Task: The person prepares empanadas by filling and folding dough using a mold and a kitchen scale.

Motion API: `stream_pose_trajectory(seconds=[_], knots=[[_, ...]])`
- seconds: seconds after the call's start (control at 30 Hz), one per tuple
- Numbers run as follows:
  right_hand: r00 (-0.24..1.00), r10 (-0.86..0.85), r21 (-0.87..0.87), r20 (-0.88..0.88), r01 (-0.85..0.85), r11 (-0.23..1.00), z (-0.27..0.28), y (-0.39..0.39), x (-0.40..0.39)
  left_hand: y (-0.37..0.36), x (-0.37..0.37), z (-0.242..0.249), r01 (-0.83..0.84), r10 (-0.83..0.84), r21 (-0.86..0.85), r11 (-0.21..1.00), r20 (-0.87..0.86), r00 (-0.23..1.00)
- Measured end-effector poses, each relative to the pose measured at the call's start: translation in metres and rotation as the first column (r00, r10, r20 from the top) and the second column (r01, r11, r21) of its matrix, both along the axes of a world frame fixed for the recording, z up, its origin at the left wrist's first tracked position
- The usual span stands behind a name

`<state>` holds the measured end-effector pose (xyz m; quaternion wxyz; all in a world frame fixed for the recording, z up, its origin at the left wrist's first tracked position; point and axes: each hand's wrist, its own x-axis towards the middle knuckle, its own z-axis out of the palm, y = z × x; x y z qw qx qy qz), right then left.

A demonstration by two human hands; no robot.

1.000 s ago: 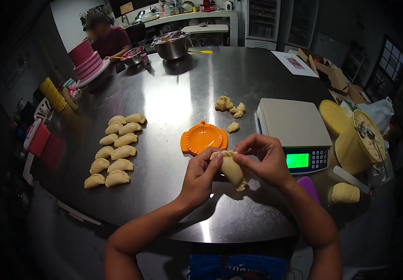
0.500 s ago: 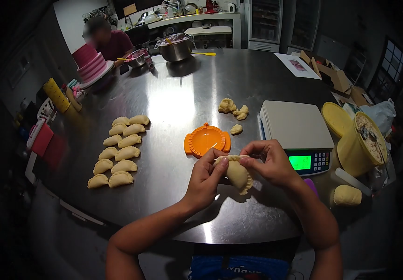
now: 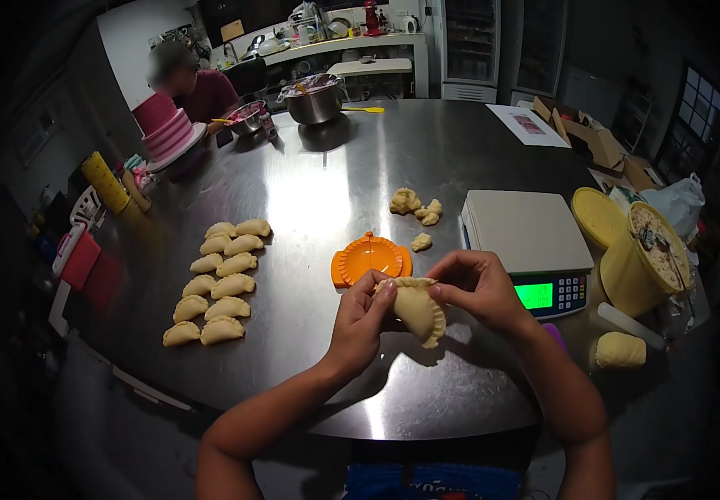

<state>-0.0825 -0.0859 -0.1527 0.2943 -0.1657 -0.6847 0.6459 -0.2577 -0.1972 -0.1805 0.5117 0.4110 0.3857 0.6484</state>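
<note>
Polished steel bench (image 3: 301,325) stretched beneath my forearms, its curved near edge close to my body, with the crescent pastry (image 3: 416,312) held above it, its upper rim pinched by the thumb and fingers of my left hand (image 3: 358,325) and right hand (image 3: 483,296). I judged I was crimping that rim, which called for small, light pinches. Leftward room ran toward the pastry rows (image 3: 232,286); the orange mould (image 3: 368,262) and scale (image 3: 522,229) limited forward reach.
</note>
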Motion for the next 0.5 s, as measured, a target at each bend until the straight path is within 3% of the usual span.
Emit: stream_pose_trajectory(seconds=[0.27,0.5], knots=[[0.987,-0.093,0.134,-0.133,0.111,0.985,-0.011,-0.005,-0.007,0.0,-0.002,-0.001,0.012,-0.013,-0.045,0.999,-0.022,1.0],[0.961,-0.177,0.52,-0.21,0.263,0.813,-0.005,-0.015,-0.01,-0.001,-0.001,0.001,0.011,-0.011,-0.024,1.0,0.018,1.0]])
